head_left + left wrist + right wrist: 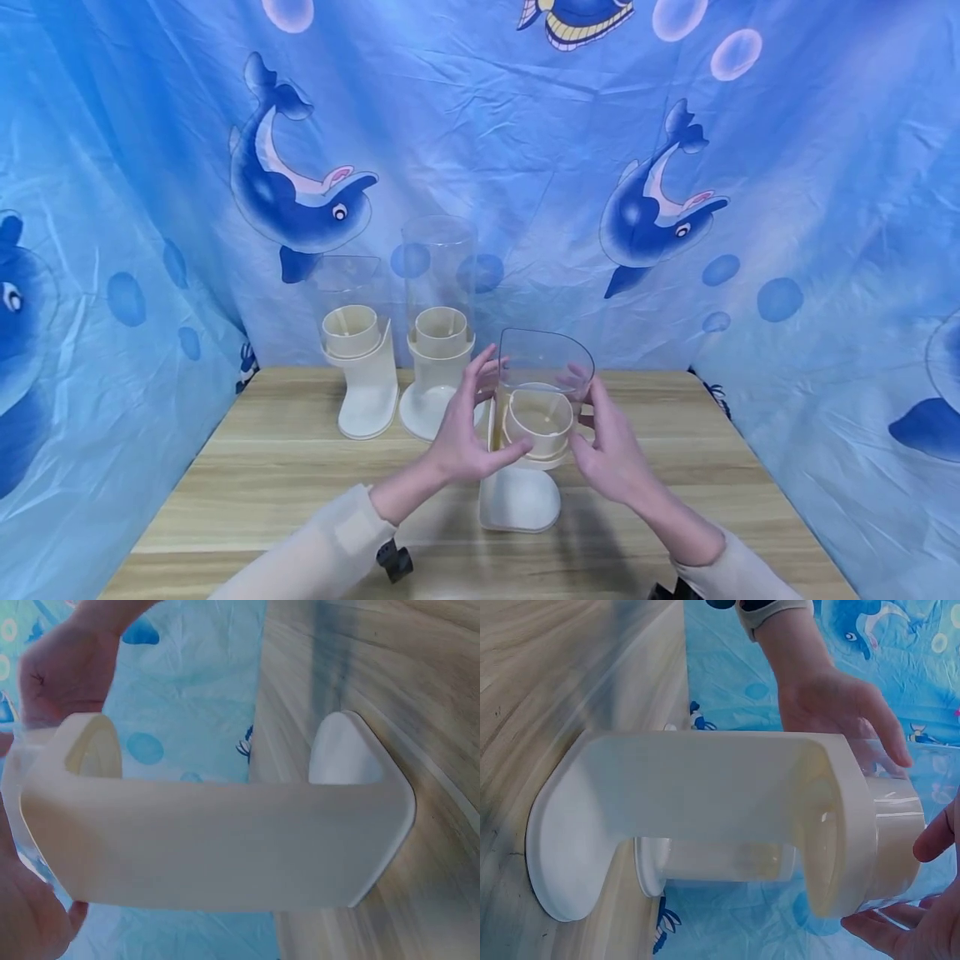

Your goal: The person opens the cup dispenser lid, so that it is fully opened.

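Observation:
In the head view a white stand (pixel 520 500) with a flat rounded foot stands near the front middle of the table. At its top is a cream ring (pixel 538 417), surrounded by a clear D-shaped plastic tube (pixel 546 354). My left hand (pixel 471 435) grips the tube low on its left side, thumb across the front. From the right, my right hand (pixel 613 450) holds the same tube, thumb in front and fingers behind. The right wrist view shows the tube's lower end (pixel 937 761) around the ring, close above the stand's upper collar (pixel 847 825).
Behind on the left stand two similar white stands, one with a squarish clear tube (pixel 348 279), the other with a tall round clear tube (pixel 440 267). A blue dolphin-print curtain (pixel 495 150) hangs behind and beside the wooden table (pixel 247 508).

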A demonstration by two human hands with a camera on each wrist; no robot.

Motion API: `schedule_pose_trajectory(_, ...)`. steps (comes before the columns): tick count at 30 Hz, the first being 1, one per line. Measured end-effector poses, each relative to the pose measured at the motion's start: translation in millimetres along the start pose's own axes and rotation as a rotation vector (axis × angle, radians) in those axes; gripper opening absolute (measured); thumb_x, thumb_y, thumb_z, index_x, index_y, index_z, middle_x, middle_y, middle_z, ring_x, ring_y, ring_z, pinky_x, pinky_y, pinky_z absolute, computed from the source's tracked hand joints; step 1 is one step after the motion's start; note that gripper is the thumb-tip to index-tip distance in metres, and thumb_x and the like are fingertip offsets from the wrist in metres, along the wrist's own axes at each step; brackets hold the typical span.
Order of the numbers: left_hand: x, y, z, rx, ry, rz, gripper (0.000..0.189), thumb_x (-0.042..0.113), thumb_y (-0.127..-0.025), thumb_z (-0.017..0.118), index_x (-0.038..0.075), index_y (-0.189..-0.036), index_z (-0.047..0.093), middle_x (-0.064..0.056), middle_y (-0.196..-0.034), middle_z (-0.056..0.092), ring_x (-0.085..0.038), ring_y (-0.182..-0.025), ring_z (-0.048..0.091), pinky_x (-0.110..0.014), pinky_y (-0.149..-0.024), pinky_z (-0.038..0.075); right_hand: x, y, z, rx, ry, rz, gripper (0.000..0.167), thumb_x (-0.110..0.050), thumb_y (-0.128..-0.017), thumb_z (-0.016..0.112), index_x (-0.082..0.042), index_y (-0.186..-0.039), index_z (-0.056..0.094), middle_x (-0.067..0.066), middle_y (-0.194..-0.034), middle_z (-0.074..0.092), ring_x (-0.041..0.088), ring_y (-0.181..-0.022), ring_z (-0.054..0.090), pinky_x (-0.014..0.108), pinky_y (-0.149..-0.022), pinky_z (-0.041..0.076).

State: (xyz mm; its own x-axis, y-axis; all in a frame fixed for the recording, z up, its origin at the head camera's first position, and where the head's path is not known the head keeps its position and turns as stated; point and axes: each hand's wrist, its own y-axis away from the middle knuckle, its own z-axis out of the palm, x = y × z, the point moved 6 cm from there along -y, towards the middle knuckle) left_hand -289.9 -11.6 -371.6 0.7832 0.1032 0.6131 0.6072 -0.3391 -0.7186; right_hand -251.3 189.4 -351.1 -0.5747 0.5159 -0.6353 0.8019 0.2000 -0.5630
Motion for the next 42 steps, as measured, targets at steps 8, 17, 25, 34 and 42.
schedule_pose_trajectory(8, -16.2, 0.7, -2.5, -0.081, 0.03, 0.01, 0.143, 0.024, -0.062, 0.1, 0.014, -0.17, 0.007, -0.018, -0.161, 0.048, -0.04, -0.144, 0.055, -0.055, -0.113, 0.055, -23.4, -38.2, -39.8, 0.1, -0.057, -0.195, 0.074, 0.021, -0.079, 0.045, 0.004, -0.151, 0.048, 0.026, -0.145, 0.061, 0.035, -0.126, 0.066, 0.025, -0.106, 0.058)
schedule_pose_trajectory(17, -35.5, 1.5, -6.4, -0.18, 0.152, 0.008, 0.148, 0.011, -0.062, 0.101, 0.017, -0.171, 0.002, -0.017, -0.148, 0.061, -0.033, -0.13, 0.065, -0.047, -0.112, 0.057, -65.0, -96.7, -23.6, -0.301, 0.19, -0.218, 0.06, -0.039, -0.099, 0.071, -0.015, -0.152, 0.055, 0.01, -0.15, 0.063, 0.032, -0.132, 0.064, 0.057, -0.109, 0.056)
schedule_pose_trajectory(25, -39.9, -0.5, -3.4, -0.242, 0.133, -0.036, 0.146, 0.017, -0.06, 0.103, 0.023, -0.171, 0.009, -0.009, -0.129, 0.073, -0.019, -0.117, 0.07, -0.037, -0.109, 0.058, -71.7, -102.1, -6.9, -0.505, 0.293, -0.19, 0.089, -0.05, -0.079, 0.09, -0.02, -0.153, 0.052, 0.001, -0.141, 0.067, 0.022, -0.112, 0.07, 0.043, -0.095, 0.061)
schedule_pose_trajectory(34, -33.8, -7.0, -3.0, -0.261, 0.056, -0.033, 0.143, 0.028, -0.061, 0.103, 0.027, -0.172, 0.012, -0.002, -0.116, 0.075, -0.013, -0.105, 0.071, -0.035, -0.101, 0.062, -80.3, -96.5, -12.7, -0.44, 0.272, -0.184, 0.087, -0.041, -0.073, 0.097, -0.017, -0.147, 0.059, 0.001, -0.133, 0.071, 0.021, -0.114, 0.07, 0.041, -0.093, 0.062)
schedule_pose_trajectory(42, -34.2, -3.1, -5.0, -0.258, 0.017, -0.014, 0.146, 0.031, -0.06, 0.102, 0.025, -0.173, 0.01, -0.003, -0.118, 0.075, -0.012, -0.109, 0.071, -0.034, -0.101, 0.062, -85.1, -94.5, -10.5, -0.435, 0.257, -0.23, 0.082, -0.041, -0.071, 0.099, -0.014, -0.141, 0.066, -0.002, -0.135, 0.072, 0.02, -0.116, 0.07, 0.04, -0.093, 0.063)
